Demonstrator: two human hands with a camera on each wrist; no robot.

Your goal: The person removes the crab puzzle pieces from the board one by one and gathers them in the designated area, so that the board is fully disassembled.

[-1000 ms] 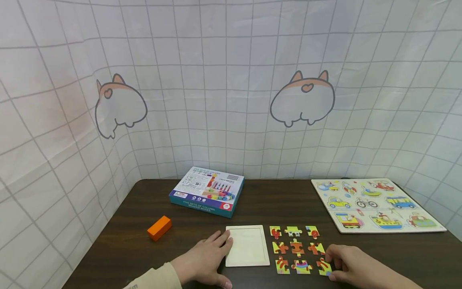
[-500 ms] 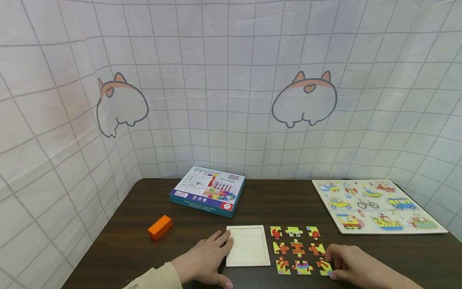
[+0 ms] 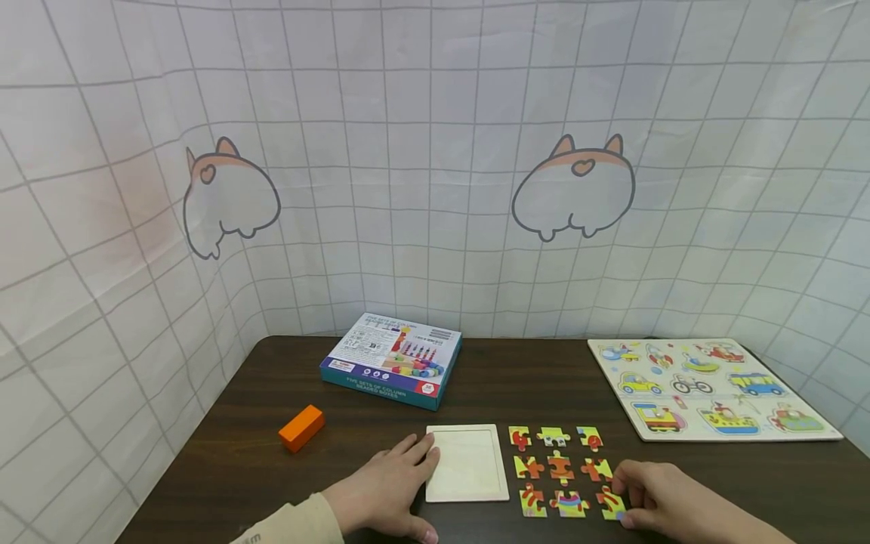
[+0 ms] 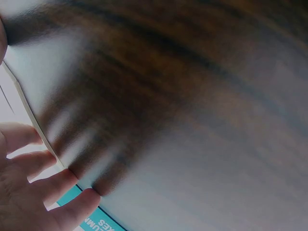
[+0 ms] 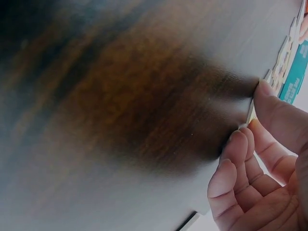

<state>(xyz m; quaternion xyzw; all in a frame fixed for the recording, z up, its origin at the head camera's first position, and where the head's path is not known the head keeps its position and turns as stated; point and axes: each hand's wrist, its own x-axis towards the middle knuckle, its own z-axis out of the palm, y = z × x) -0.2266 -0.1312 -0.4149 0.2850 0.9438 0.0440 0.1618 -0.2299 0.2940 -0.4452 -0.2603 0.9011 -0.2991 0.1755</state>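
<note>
Several jigsaw pieces, yellow with red and orange print, lie apart in three rows on the dark table. My right hand (image 3: 655,495) is at the lower right of them and pinches the corner jigsaw piece (image 3: 611,502) by its edges between thumb and fingers. That piece lies flat; in the right wrist view only its thin edge shows beside the thumb (image 5: 281,113). Left of the pieces is a pale square puzzle tray (image 3: 467,463) with a raised rim, its inside bare. My left hand (image 3: 390,487) rests flat on the table, fingers spread, fingertips touching the tray's left edge.
An orange block (image 3: 302,428) lies at the left. Behind the tray sits a teal and white beaded-toy box (image 3: 392,361). A white board with vehicle pictures (image 3: 707,389) lies at the back right. A white gridded cloth (image 3: 435,249) hangs behind the table.
The head view has shifted very slightly. Both hands, the jigsaw pieces and the tray stay where they were.
</note>
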